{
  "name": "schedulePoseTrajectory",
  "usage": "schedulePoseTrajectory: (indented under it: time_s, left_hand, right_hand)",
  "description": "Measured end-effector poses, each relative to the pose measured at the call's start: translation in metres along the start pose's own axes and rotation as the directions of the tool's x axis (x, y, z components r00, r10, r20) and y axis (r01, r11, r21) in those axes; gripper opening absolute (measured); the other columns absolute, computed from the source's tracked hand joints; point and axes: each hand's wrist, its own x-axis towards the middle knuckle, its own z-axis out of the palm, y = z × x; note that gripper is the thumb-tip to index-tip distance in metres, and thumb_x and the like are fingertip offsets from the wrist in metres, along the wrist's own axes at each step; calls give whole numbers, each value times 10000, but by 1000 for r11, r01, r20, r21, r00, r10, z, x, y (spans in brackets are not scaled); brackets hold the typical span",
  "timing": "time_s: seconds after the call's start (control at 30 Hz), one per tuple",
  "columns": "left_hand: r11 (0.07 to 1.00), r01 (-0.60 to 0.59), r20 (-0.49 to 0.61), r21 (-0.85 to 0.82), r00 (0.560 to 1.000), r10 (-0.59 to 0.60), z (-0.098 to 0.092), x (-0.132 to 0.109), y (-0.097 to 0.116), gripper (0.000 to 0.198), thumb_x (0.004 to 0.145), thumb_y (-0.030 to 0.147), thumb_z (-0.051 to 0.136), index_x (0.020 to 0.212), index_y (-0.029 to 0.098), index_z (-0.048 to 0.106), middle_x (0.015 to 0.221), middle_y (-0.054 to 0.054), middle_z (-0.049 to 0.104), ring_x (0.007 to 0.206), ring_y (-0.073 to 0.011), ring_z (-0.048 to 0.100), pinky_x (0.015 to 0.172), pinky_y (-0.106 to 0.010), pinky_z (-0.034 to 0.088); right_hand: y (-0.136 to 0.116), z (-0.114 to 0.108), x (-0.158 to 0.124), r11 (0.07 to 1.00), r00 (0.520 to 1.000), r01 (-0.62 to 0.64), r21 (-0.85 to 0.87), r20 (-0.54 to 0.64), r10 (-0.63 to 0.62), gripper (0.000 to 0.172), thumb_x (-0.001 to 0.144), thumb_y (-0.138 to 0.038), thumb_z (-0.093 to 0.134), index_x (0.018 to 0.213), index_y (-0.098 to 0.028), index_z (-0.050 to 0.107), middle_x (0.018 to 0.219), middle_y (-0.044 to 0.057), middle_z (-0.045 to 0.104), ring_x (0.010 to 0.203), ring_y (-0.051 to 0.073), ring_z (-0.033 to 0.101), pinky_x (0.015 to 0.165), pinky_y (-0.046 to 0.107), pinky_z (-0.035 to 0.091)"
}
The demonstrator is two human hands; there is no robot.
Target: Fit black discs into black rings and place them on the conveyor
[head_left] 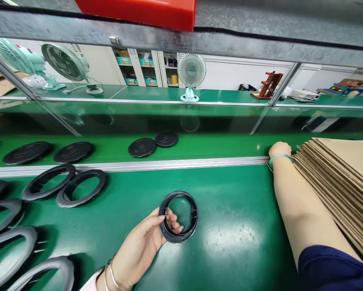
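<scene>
With my left hand [146, 241] I am gripping a black ring [194, 216] by its left side over the middle of the worktop [233, 194], while larger rings [100, 184] are lying toward the left edge. Beside stacked cardboard [336, 178], a navy-sleeved arm [299, 210] is resting toward the back edge; I cannot tell whether its curled hand [280, 149] is mine or holding anything.

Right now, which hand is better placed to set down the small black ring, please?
Probably the left hand: its fingers hold the small ring, while the right hand is away by the cardboard stack.
</scene>
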Motion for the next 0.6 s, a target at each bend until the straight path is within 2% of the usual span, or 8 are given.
schedulePoseTrajectory:
  time_s: [0.07,0.1,0.23,0.33,0.4,0.47,0.53,0.6]
  left_hand:
    - [1000,-6,9,27,1000,5,1,-1,-1,127,854,205,614,869,137,720,876,-77,701,837,-211,665,851,-374,558]
    - [999,-7,13,45,1000,7,2,-2,-1,125,861,213,615,869,142,718,881,-75,698,850,-213,660,862,-374,550]
    - [988,-17,43,154,999,11,4,-4,-2,170,899,286,597,871,167,716,903,-66,684,882,-223,639,872,-370,526]
    - [962,-26,55,271,998,11,4,-6,-2,233,913,364,585,874,178,718,906,-69,681,897,-231,620,837,-349,517]
    - [937,-28,68,347,998,4,5,-7,-2,259,907,406,593,881,182,719,912,-68,678,913,-228,606,828,-328,508]
    - [917,-25,86,398,996,-11,5,-7,-2,267,893,432,613,889,186,717,927,-64,676,938,-226,595,840,-315,498]
    - [904,-21,95,428,995,-21,5,-7,-2,275,876,449,634,900,188,715,946,-64,676,963,-230,591,862,-316,491]
    - [893,-21,100,450,995,-27,4,-6,-3,287,867,459,644,907,184,714,961,-69,677,981,-237,591,887,-328,487]
  right_hand:
    - [-2,-5,-2,999,999,-29,-22,31,30,418,1003,-181,429,937,137,692,1010,403,623,1168,381,599,801,463,472]
    - [-4,-8,-3,999,998,-24,-29,65,25,365,977,-173,486,939,114,709,1014,400,632,1156,389,605,812,464,473]
    - [-22,-13,-12,985,960,157,76,224,-170,153,827,-164,691,926,-82,775,959,216,729,980,306,683,847,385,499]
    - [-45,-5,-24,932,894,288,220,286,-344,296,811,-296,736,1082,-179,747,1055,97,736,957,211,680,876,287,496]
    - [-59,1,-31,907,872,325,267,285,-397,529,767,-382,778,1232,-153,675,1243,138,665,1110,246,627,976,313,460]
    - [-68,6,-36,902,866,322,289,295,-403,668,728,-420,807,1283,-94,629,1358,208,575,1246,322,538,1062,386,403]
    - [-72,7,-41,897,855,304,320,325,-405,607,745,-406,794,1236,-79,649,1356,225,568,1271,349,512,1083,424,379]
    - [-73,6,-47,884,840,284,371,348,-416,448,792,-341,753,1160,-98,675,1292,200,613,1221,321,551,1069,413,388]
